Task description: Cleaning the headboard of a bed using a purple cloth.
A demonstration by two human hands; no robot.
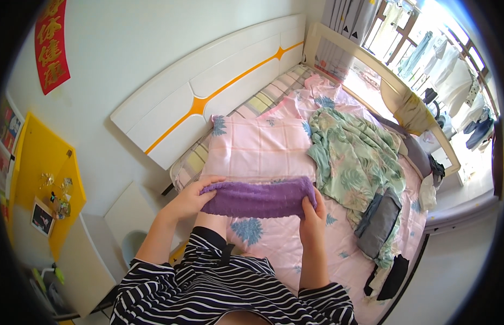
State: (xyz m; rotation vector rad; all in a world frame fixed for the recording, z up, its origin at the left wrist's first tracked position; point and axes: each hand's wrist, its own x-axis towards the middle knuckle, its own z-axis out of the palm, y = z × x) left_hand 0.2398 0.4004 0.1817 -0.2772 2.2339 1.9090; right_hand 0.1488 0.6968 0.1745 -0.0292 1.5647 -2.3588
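A purple towel (257,199), folded into a long narrow strip, is held stretched between my two hands above the bed. At its left end my left hand (195,197) grips it, fingers at the back and edge. My right hand (312,208) pinches the other end, thumb on the near face. Just beyond the towel lies a flat pink cloth with a light check and blue leaf corners (257,149), looking like a pillow or folded bedding. Below the towel spreads the pink bed sheet (279,244) with blue leaf prints.
A rumpled green leaf-print quilt (355,151) lies right of the pink cloth. Folded grey clothing (381,222) and black clothing (394,277) lie near the bed's right edge. The white headboard (171,103) stands behind; a yellow shelf (62,157) and a white desk (81,260) stand at left.
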